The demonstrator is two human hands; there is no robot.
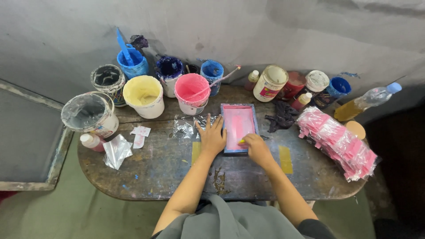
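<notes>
1. The right hand (257, 149), grip closed on a small yellow-handled tool (241, 141), touches the near right corner of the blue-framed rectangular pink screen (239, 127).
2. The left hand (212, 136) lies flat, fingers spread, along the screen's left edge on the counter (155, 168).
3. The screen's long axis runs away from the person, toward the pink paint bucket (191, 93).

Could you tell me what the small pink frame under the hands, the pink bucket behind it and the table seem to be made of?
Frame: probably a wooden rim, painted blue, around a fine mesh coated matt pink; the mesh is a guess. Pink bucket: looks like white plastic, smooth, smeared with wet pink paint. Table: apparently wood, dark, worn and paint-stained.
</notes>
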